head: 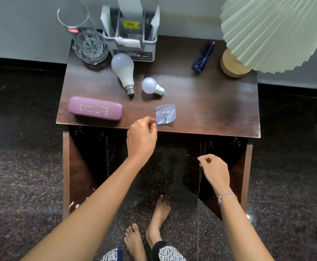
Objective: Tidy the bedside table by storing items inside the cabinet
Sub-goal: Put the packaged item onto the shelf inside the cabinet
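Note:
On the dark wooden bedside table (210, 110) lie a purple glasses case (96, 108), a large white bulb (123, 71), a small white bulb (151, 86), a clear plastic packet (165, 113) with small metal bits, and blue glasses (203, 57). My left hand (141, 137) is at the table's front edge, its thumb and forefinger pinching the packet's lower left corner. My right hand (214, 169) hangs lower, fingers loosely curled and holding nothing, beside the top edge of the open right cabinet door (227, 187). The open left door (82, 166) shows a dark cabinet inside.
A tall clear glass (82, 34) and a grey box of papers (133, 46) stand at the back left. A lamp with a wooden base (231, 66) and pleated green shade (278, 31) fills the back right. My bare feet (150, 228) stand on the dark stone floor.

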Available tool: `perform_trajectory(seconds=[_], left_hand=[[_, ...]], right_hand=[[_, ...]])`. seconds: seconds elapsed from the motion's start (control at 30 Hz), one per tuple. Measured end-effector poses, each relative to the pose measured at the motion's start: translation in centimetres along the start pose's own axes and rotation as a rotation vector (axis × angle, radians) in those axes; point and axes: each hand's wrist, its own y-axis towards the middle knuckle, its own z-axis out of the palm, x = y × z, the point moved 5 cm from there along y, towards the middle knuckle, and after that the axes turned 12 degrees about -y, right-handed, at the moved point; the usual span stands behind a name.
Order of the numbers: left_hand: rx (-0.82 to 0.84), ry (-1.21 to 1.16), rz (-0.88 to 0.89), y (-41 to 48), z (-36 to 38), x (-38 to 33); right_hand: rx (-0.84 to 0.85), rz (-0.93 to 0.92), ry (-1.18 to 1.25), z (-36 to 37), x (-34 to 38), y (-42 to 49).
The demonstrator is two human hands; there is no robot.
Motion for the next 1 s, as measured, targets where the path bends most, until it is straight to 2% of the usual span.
perform_trajectory(seconds=[0.1, 0.2, 0.37, 0.57, 0.73, 0.9, 1.0], left_hand=[[-0.009, -0.038, -0.051, 1.5, 0.2, 0.0], [-0.012, -0.066, -0.070, 2.5, 0.4, -0.3], [0.000, -0.097, -0.133, 4.0, 1.0, -0.7], [0.035, -0.169, -0.208, 4.7, 1.8, -0.6], [0.023, -0.189, -0.283, 4.1, 1.7, 0.3], [0.085, -0.220, -0.285, 2.2, 1.6, 1.4], [0.107, -0.201, -0.211, 0.8, 1.2, 1.3]], right_hand=[[-0.112, -0.054, 0.227, -2.0, 4.7, 0.3], [-0.204, -0.129, 0.316, -3.6, 8.7, 0.7], [-0.140, -0.138, 0.320, -3.9, 12.1, 2.2], [-0.066, -0.111, 0.279, -3.6, 12.6, 3.1], [0.003, -0.088, 0.366, -3.2, 12.1, 2.7], [0.005, -0.031, 0.489, -2.2, 10.4, 1.2], [-0.021, -0.039, 0.517, -1.9, 9.4, 0.0]])
